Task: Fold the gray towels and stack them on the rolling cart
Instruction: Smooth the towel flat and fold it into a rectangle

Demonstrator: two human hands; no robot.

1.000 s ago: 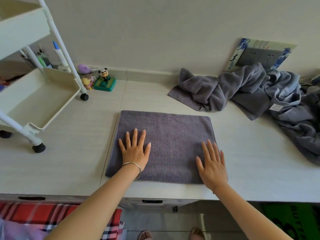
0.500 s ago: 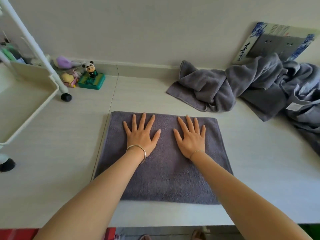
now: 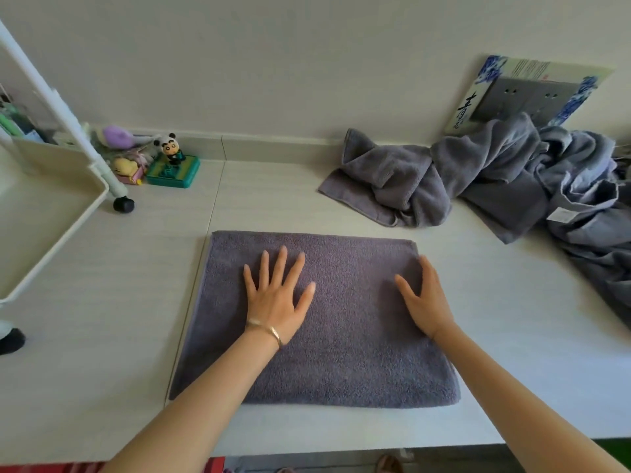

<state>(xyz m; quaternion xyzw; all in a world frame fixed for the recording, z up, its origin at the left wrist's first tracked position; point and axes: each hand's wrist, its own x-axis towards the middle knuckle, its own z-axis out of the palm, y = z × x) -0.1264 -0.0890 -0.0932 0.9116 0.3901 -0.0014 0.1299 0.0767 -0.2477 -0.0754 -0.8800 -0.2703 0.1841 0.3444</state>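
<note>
- Since half a second ago: right hand (image 3: 426,302) shifted from the towel's middle to its right edge; left hand (image 3: 276,298) stayed near the middle.
- Worktop (image 3: 512,336): one, pale, carrying everything listed.
- Rolling cart (image 3: 51,213): one, white, at the worktop's left edge; the tray in view holds no towels, two castors visible.
- Unfolded heap (image 3: 505,186): gray towels bunched at the back right corner; count cannot be told, apparently two or more. One white label shows.
- Folded towel (image 3: 324,319): one, gray, flat rectangle at the front edge, centre. Judged soft, light, limp terry, non-slippery, not fragile; it will sag if lifted by one corner. Best taken along the right edge to fold over, or with both palms slid beneath when carried to the cart.
- Hands: two. Left pressed flat, fingers (image 3: 281,264) spread apart; right flat, fingers together, thumb out, gripping nothing.
- Toys (image 3: 164,158): small cluster at the back left, about four pieces.
</note>
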